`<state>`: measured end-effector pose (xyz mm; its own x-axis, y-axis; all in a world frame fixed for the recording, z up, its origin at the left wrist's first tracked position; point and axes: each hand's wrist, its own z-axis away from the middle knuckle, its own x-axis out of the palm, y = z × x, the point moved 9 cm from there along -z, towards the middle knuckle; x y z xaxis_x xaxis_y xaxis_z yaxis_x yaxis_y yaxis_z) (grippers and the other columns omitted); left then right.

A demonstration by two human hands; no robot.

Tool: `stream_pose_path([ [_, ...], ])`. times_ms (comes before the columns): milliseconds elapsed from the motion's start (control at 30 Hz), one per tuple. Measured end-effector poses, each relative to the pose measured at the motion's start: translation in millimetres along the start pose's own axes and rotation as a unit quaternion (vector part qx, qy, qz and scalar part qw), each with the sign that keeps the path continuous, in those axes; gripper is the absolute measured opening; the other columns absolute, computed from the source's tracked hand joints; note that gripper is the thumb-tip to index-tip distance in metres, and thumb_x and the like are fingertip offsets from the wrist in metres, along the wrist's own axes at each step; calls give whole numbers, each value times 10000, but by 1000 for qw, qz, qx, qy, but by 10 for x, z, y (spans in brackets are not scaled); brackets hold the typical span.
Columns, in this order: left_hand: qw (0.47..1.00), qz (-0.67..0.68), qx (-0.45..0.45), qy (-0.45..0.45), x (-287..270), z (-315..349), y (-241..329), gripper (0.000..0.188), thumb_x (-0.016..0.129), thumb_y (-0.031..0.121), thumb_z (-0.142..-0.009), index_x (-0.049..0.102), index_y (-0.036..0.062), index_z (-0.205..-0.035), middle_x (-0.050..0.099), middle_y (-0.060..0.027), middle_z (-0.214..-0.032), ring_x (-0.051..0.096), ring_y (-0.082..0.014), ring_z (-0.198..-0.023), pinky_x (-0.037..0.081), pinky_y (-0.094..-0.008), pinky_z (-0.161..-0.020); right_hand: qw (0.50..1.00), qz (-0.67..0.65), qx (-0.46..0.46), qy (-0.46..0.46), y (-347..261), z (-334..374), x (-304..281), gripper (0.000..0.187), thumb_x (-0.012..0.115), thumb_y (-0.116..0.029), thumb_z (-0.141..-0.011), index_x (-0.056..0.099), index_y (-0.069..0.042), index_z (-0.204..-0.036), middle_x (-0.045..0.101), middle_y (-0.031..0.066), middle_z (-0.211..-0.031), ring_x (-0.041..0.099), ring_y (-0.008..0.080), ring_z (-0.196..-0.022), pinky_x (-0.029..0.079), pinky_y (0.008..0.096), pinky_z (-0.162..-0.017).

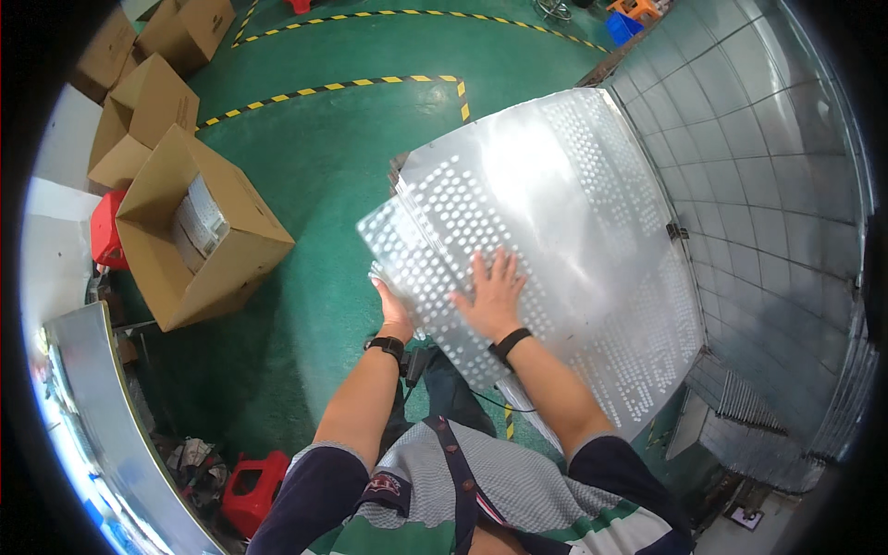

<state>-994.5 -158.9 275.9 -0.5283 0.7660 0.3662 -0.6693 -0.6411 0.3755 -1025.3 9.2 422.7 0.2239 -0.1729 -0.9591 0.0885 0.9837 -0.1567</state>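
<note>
A silver sheet with rows of pale round dots (390, 227) juts out over the left side of a broad stack of metallic sheets (555, 185). My left hand (396, 313) grips its left edge, the thumb along the rim and the other fingers mostly hidden beneath. My right hand (495, 298) lies flat on the dotted surface with its fingers spread, holding nothing. Bright glare washes out the middle of the broad stack. More dot patterns show along its far and right parts.
An open cardboard box (250, 250) with flat packs inside stands at the left, more boxes (153, 116) behind it. Red stools (254, 490) sit at the left. A tall gridded metallic panel (768, 176) rises at the right. Yellow-black tape (342, 86) marks the green floor.
</note>
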Motion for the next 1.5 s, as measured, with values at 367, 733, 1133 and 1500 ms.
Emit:
stream_pose_path([
  [367,998,-27,23,51,-115,-144,-77,865,143,746,-780,291,119,-1357,358,-93,-1360,352,-299,-1220,253,-436,-1020,992,98,-69,-32,-790,465,493,747,612,-272,-752,234,-37,-1351,151,293,-1376,150,536,-1234,211,682,-905],
  [733,997,2,-19,-78,12,0,105,863,117,755,-769,277,151,-1365,369,-105,-1352,360,-329,-1224,270,-518,-1000,984,-118,37,127,1999,-1073,-742,754,566,-417,-776,291,27,-1319,179,301,-1378,180,437,-1278,191,465,-1045],
  [1133,996,78,5,-52,-137,178,92,842,215,736,-785,292,118,-1353,358,-119,-1353,353,-322,-1221,265,-483,-1011,984,5,176,19,2780,-1476,-805,822,490,-552,-783,191,-65,-1374,126,241,-1413,110,459,-1279,163,585,-995],
  [1500,999,20,-5,-38,45,57,-22,896,172,764,-762,215,122,-1386,281,-97,-1404,267,-293,-1277,218,-435,-1039,990,-12,130,-55,-152,402,149,867,495,-538,-789,166,22,-1364,83,291,-1403,73,517,-1262,117,659,-953],
])
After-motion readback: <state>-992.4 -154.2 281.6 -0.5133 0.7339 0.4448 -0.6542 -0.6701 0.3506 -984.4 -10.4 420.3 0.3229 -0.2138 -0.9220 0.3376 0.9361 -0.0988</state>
